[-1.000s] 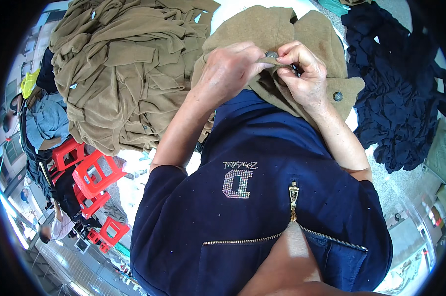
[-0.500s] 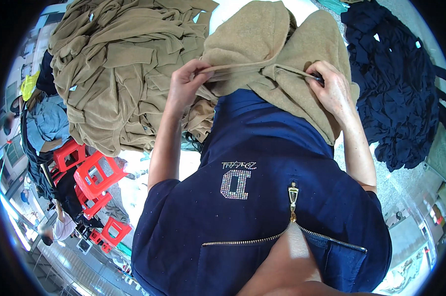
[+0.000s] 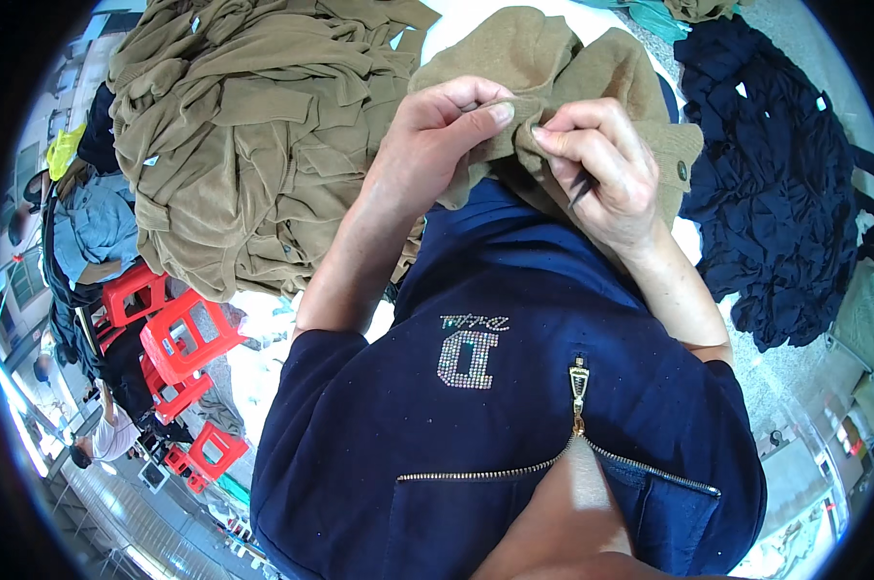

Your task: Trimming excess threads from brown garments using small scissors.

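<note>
A khaki-brown knit garment (image 3: 514, 48) lies across my lap, with a dark button visible on its right edge. My left hand (image 3: 437, 130) is closed, pinching a folded edge of the garment between thumb and fingers. Close beside it, my right hand (image 3: 606, 169) pinches the same garment with thumb and forefinger. Tucked in the right palm is a small dark pointed tool (image 3: 581, 188), its tip sticking out below the fingers; most of it is hidden, so its kind is unclear.
A large heap of similar khaki garments (image 3: 234, 145) rises to my left. On my right is a pile of dark navy clothing (image 3: 771, 184). Red plastic stools (image 3: 190, 338) stand at the lower left, near blue-grey cloth (image 3: 94, 232). Another person (image 3: 108, 435) is farther off at the left.
Both hands have come closer together, the left moving right and up, the right moving left. The edge stretched between them is now bunched up, and a button shows at the right.
</note>
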A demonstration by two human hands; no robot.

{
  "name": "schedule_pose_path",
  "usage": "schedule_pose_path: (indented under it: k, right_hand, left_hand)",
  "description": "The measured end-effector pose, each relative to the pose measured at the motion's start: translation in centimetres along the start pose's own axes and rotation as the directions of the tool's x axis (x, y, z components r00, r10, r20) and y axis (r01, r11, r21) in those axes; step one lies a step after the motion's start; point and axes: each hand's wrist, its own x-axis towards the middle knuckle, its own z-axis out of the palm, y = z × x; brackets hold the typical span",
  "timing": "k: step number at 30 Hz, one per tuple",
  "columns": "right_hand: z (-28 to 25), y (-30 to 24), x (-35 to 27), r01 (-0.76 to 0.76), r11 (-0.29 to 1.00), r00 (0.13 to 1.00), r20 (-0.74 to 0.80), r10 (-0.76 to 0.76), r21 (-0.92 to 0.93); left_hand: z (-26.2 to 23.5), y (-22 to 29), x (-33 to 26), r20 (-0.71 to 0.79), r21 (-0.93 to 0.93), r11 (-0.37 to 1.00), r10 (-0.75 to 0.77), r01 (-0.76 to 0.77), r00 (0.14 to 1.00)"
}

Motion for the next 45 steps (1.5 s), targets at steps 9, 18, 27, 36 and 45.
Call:
schedule_pose_path:
  k: [9,18,27,36,45]
  right_hand:
    - [0.1,-0.1,-1.0,-0.032,0.995,0.825,0.56,0.081,-0.097]
    - [-1.0,0.2,-1.5,-0.04,0.987,0.997,0.065,0.051,-0.153]
    - [0.5,0.8,-2.3,-0.018,0.988,0.999,-0.036,0.013,-0.156]
    - [1.0,0.2,-1.2,-0.3,0.929,0.954,0.068,0.292,0.216]
    - [1.0,1.0,-1.7,-0.324,0.946,0.927,0.204,0.314,0.019]
  left_hand:
    - [0.4,0.0,0.2,-0.233,0.003,0.979,0.201,-0.206,0.952]
    - [1.2,-2.0,0.0,-0.103,0.121,0.981,0.162,-0.149,0.981]
    - [1.3,-1.4,-0.6,0.0,0.408,0.886,0.242,-0.221,0.97]
    - [0.4,-2.3,-0.6,0.101,0.511,0.797,0.316,-0.321,0.943]
    - [1.3,-1.2,-1.7,0.011,0.694,0.695,0.251,-0.188,0.968]
